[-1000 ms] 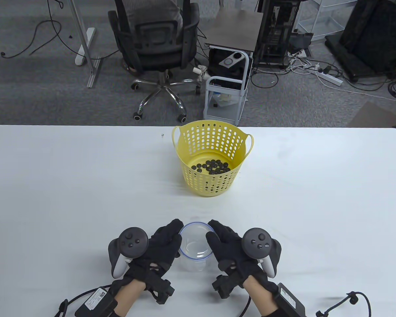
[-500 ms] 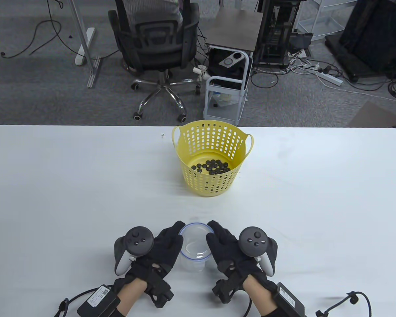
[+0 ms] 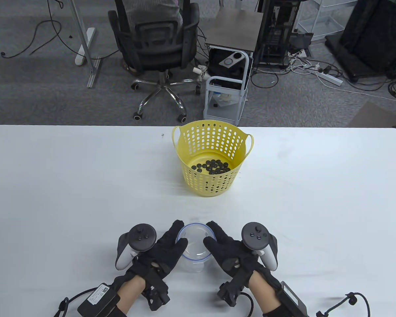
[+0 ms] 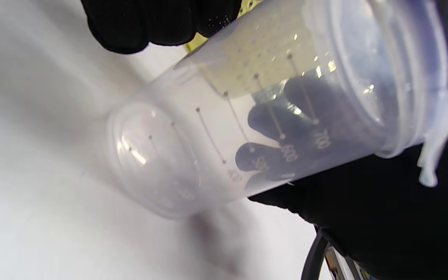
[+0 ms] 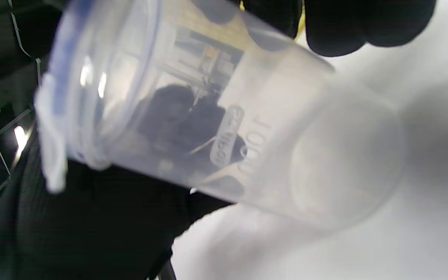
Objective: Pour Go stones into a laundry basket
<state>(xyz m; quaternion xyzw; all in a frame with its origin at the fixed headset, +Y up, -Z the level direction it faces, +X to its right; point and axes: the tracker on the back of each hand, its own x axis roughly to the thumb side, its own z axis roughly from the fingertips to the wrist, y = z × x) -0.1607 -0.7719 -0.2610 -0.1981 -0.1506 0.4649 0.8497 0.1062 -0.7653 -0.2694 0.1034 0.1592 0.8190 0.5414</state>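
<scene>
A clear, empty measuring cup [image 3: 195, 251] with a blue-tinted rim stands upright near the table's front edge. My left hand [image 3: 175, 236] holds its left side and my right hand [image 3: 212, 235] holds its right side, thumbs at the rim. The yellow perforated laundry basket [image 3: 186, 165] stands upright at the table's middle, well beyond the cup, with several black Go stones [image 3: 213, 166] on its bottom. The left wrist view shows the cup [image 4: 247, 128] close up, with my fingers [image 4: 150, 19] on it. The right wrist view shows the cup [image 5: 255, 147] and my fingers [image 5: 364, 23].
The white table [image 3: 52, 185] spreads wide on both sides of the basket. A tiny speck [image 3: 162, 135] lies near the far edge, left of the basket. An office chair [image 3: 155, 46] and a small cart [image 3: 226, 89] stand on the floor beyond the table.
Both hands have turned a little and closed in around the cup, thumbs coming onto its rim. The cup and the basket have stayed in place.
</scene>
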